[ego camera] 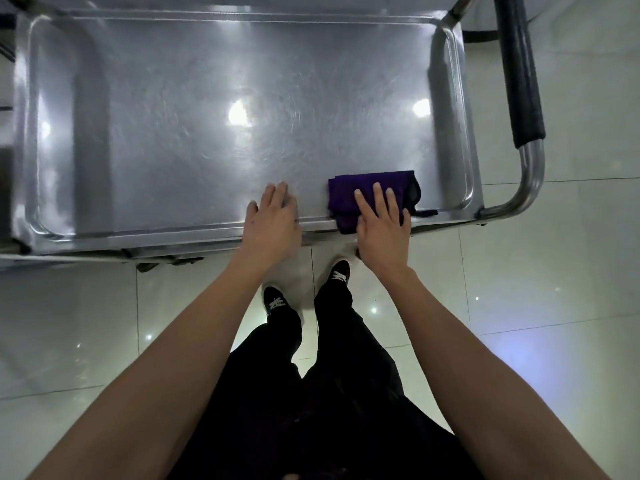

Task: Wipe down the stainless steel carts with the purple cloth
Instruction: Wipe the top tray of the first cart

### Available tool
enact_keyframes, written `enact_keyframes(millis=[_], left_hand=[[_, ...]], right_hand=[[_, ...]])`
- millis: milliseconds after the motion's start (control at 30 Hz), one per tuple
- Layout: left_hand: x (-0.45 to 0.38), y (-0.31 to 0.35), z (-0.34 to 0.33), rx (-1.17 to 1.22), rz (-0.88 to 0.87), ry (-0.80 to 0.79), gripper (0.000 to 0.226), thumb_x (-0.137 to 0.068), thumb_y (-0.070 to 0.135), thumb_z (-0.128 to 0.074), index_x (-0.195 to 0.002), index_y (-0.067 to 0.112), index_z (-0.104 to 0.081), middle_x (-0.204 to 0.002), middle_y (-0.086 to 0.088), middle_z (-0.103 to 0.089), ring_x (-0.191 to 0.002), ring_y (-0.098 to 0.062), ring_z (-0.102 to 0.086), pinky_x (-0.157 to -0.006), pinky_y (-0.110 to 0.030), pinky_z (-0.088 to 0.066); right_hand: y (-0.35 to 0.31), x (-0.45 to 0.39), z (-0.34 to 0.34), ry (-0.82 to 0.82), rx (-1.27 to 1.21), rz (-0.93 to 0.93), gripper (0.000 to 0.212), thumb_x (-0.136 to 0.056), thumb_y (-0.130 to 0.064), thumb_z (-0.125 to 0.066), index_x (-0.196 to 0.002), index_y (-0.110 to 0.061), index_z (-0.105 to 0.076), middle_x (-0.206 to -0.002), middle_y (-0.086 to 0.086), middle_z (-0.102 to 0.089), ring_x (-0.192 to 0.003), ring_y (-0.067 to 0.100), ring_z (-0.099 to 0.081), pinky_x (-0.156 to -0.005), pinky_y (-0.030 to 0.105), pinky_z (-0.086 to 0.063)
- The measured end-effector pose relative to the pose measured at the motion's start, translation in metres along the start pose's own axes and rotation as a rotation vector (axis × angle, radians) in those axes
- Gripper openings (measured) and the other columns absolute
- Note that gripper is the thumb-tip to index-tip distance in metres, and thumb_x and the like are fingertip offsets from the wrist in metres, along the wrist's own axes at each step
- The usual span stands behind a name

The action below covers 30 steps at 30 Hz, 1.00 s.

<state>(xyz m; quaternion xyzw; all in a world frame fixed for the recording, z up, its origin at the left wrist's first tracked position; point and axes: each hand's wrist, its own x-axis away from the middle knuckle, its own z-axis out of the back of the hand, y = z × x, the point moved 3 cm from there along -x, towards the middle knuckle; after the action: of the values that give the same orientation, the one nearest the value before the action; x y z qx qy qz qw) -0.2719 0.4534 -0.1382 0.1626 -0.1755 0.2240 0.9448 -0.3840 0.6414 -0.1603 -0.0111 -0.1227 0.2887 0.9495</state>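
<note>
Cart [207, 81] far edge cropped; wheels probably hidden

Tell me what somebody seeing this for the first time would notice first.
The eye goes first to the purple cloth, a folded dark patch near the cart's near edge on the right, with the right hand pressing flat on it. Next comes the shiny stainless steel cart top, which fills the upper picture and reflects ceiling lights. The left hand rests on the near rim beside the cloth, and a black padded handle runs down the cart's right end.
</note>
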Motion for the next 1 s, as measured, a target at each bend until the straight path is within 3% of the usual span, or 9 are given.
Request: enact_keyframes(millis=[267, 467, 633, 767, 867, 1000], left_hand=[[-0.015, 0.019, 0.012, -0.02, 0.03, 0.031, 0.045, -0.099, 0.026, -0.047, -0.137, 0.002, -0.049, -0.164, -0.014, -0.015, -0.153, -0.034, -0.007, -0.114, -0.056, -0.03], [-0.049, 0.072, 0.021, 0.022, -0.082, 0.01, 0.051, -0.099, 0.028, -0.048, -0.145, 0.008, -0.041, -0.165, -0.013, -0.015, -0.154, -0.032, -0.005, -0.118, -0.056, -0.024], [-0.092, 0.137, 0.034, 0.02, -0.201, -0.006, 0.051, -0.098, 0.028, -0.048, -0.146, 0.012, -0.04, -0.164, -0.012, -0.019, -0.152, -0.032, -0.012, -0.117, -0.056, -0.027], [-0.127, 0.173, 0.041, 0.02, -0.196, -0.025, 0.05, -0.098, 0.025, -0.046, -0.147, 0.015, -0.041, -0.164, -0.01, -0.021, -0.152, -0.03, -0.013, -0.117, -0.057, -0.026], [-0.151, 0.182, 0.042, 0.016, -0.158, -0.037, 0.049, -0.099, 0.023, -0.046, -0.147, 0.017, -0.039, -0.164, -0.01, -0.021, -0.153, -0.03, -0.012, -0.117, -0.059, -0.025], [-0.181, 0.176, 0.047, -0.019, -0.125, -0.02, 0.054, -0.098, 0.026, -0.048, -0.15, 0.022, -0.036, -0.165, -0.01, -0.019, -0.153, -0.031, -0.009, -0.117, -0.064, -0.02]], right_hand=[[0.07, -0.011, 0.017, -0.015, 0.03, -0.114, 0.054, -0.105, -0.032, -0.032, -0.156, -0.039, -0.019, -0.167, 0.002, -0.016, -0.154, 0.025, -0.008, -0.121, 0.059, -0.014], [0.112, -0.021, 0.027, -0.019, 0.016, -0.126, 0.053, -0.104, -0.031, -0.033, -0.156, -0.039, -0.022, -0.166, 0.003, -0.018, -0.154, 0.027, -0.008, -0.121, 0.058, -0.012], [0.136, -0.027, 0.034, -0.014, -0.003, -0.094, 0.053, -0.102, -0.031, -0.038, -0.155, -0.037, -0.028, -0.165, 0.004, -0.022, -0.154, 0.029, -0.008, -0.122, 0.056, -0.011], [0.144, -0.036, 0.033, -0.006, -0.049, 0.005, 0.053, -0.1, -0.043, -0.038, -0.152, -0.032, -0.035, -0.165, 0.006, -0.023, -0.154, 0.029, -0.009, -0.123, 0.055, -0.012], [0.147, -0.04, 0.026, -0.031, -0.063, 0.044, 0.056, -0.104, -0.053, -0.027, -0.156, -0.032, -0.028, -0.167, 0.006, -0.016, -0.154, 0.03, -0.003, -0.123, 0.055, -0.012], [0.151, -0.042, 0.019, -0.032, -0.021, 0.069, 0.055, -0.106, -0.052, -0.022, -0.158, -0.033, -0.022, -0.167, 0.008, -0.011, -0.154, 0.032, -0.001, -0.121, 0.057, -0.015]])
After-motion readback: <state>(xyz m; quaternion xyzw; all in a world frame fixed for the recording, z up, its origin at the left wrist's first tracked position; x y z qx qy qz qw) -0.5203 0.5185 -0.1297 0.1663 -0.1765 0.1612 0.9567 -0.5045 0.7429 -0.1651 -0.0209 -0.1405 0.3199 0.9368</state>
